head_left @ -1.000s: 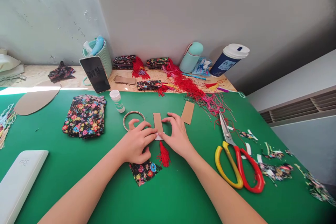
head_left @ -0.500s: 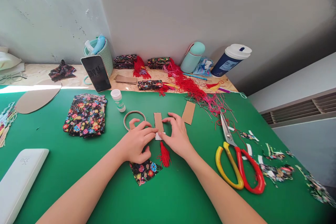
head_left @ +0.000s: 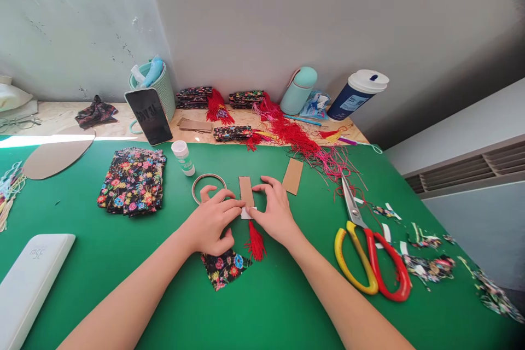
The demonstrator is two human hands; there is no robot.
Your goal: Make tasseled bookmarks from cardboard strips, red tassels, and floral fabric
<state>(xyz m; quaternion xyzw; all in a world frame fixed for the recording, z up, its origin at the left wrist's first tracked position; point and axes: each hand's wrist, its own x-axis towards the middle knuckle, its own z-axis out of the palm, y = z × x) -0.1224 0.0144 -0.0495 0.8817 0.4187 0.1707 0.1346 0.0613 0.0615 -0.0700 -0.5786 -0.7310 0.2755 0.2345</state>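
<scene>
A small strip of cardboard [head_left: 246, 190] lies on the green mat with a white sticky strip [head_left: 246, 214] across its lower end. A red tassel [head_left: 256, 241] hangs down from that end. My left hand [head_left: 215, 220] presses its fingertips onto the strip's lower left corner, thumb tucked below. With its thumb on the white strip and its index finger by the cardboard's right edge, my right hand [head_left: 275, 209] steadies the piece. A flowered black fabric piece [head_left: 227, 270] lies partly under my left hand. Behind that hand is a tape roll [head_left: 196, 188].
Red-and-yellow-handled scissors [head_left: 371, 251] lie at right near fabric scraps [head_left: 429, 268]. Another cardboard piece [head_left: 292, 176] sits behind my right hand. At left are a glue stick [head_left: 183, 158], folded flowered fabric [head_left: 132, 181] and a white power bank [head_left: 36, 284]. A phone [head_left: 150, 116] leans at the back.
Both hands keep nearly the same pose on the cardboard strip. The whole view has shifted very slightly; nothing is picked up or let go.
</scene>
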